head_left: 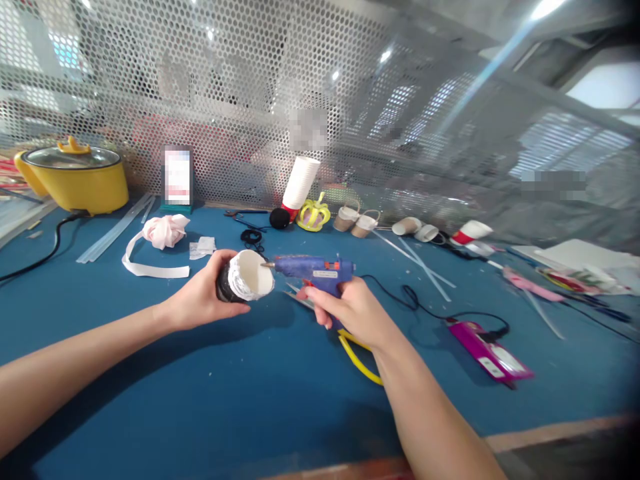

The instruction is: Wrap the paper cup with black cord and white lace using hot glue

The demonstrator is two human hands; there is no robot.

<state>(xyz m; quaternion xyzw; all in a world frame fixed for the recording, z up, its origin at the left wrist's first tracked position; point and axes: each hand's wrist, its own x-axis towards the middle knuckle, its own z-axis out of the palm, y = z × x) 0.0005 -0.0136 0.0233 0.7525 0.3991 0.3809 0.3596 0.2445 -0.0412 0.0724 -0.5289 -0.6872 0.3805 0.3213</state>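
Note:
My left hand (203, 293) is wrapped round a small paper cup (249, 275) with white lace round its rim and a dark base, held on its side with the mouth facing right. My right hand (347, 308) grips a blue hot glue gun (314, 269) by its handle, finger at the trigger. The gun's nozzle touches the cup's rim on the right side. A black cord runs from the gun across the blue table (210, 393) to the right.
A yellow electric pot (75, 175) stands far left. White ribbon and pink cloth (161, 235) lie behind my left hand. A stack of paper cups (300, 183), a yellow crown (314, 215), decorated cups (357, 221), glue sticks (420, 263) and a magenta device (487, 352) lie around.

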